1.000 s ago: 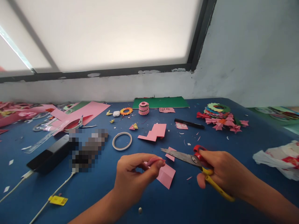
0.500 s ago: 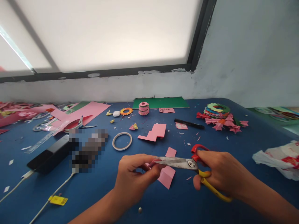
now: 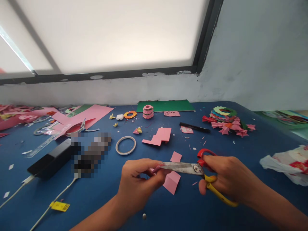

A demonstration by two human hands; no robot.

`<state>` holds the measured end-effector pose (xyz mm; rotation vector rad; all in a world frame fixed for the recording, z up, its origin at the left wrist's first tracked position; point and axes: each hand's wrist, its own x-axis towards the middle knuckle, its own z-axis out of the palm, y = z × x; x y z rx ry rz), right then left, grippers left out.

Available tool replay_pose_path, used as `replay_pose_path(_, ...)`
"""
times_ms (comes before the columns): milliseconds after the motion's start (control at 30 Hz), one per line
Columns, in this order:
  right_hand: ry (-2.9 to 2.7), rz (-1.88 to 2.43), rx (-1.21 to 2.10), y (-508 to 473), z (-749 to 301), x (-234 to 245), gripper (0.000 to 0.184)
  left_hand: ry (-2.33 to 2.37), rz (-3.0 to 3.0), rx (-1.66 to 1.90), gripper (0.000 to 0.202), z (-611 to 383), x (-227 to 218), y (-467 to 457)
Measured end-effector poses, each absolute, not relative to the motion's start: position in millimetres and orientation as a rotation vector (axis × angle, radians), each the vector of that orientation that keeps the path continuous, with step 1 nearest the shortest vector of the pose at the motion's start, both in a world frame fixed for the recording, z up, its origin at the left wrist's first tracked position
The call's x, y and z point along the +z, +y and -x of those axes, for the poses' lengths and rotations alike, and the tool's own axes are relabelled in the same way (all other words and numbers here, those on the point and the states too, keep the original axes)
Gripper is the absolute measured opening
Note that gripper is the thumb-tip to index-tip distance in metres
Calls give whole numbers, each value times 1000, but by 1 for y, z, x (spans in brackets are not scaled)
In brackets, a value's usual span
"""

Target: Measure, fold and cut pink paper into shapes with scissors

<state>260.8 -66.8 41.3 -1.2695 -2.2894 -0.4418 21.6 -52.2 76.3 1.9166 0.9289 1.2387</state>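
Between the thumb and fingers of my left hand [image 3: 141,181] a small piece of pink paper [image 3: 157,169] is pinched, mostly hidden by the fingers. My right hand [image 3: 228,175] grips a pair of scissors [image 3: 185,167] with one red and one yellow handle. The blades point left and look closed or nearly so, their tips at the pink paper by my left fingertips. Beneath the blades lie a creased pink paper piece [image 3: 172,182] and a smaller pink square [image 3: 176,157]. Farther back rests an angular pink paper offcut [image 3: 158,137].
A tape roll [image 3: 125,146], a black pen [image 3: 194,127] and a stack of pink paper rings [image 3: 148,112] lie beyond my hands. Paper flowers [image 3: 227,128] and a plastic bag [image 3: 287,165] are on the right. A black device [image 3: 54,158] with a cable sits left.
Almost nothing differs. Both hands, the scissors and the pink paper hold nearly the same place, with only a slight shift of the right hand and the scissor handles.
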Motion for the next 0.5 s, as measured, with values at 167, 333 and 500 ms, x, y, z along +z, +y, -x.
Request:
replay_pose_path(167,-2291,1268,-449,-67,-261,41,47,934,-1902,1212,13,-21,77,-52)
replay_pose_path(333,-2270,1271,-501,-67,-261,43,48,952,-1889,1194,12,-22,77,-53)
replay_pose_path(500,-2277,1335,-410,-68,-265,41,49,982,-1851,1168,9,-23,77,-52)
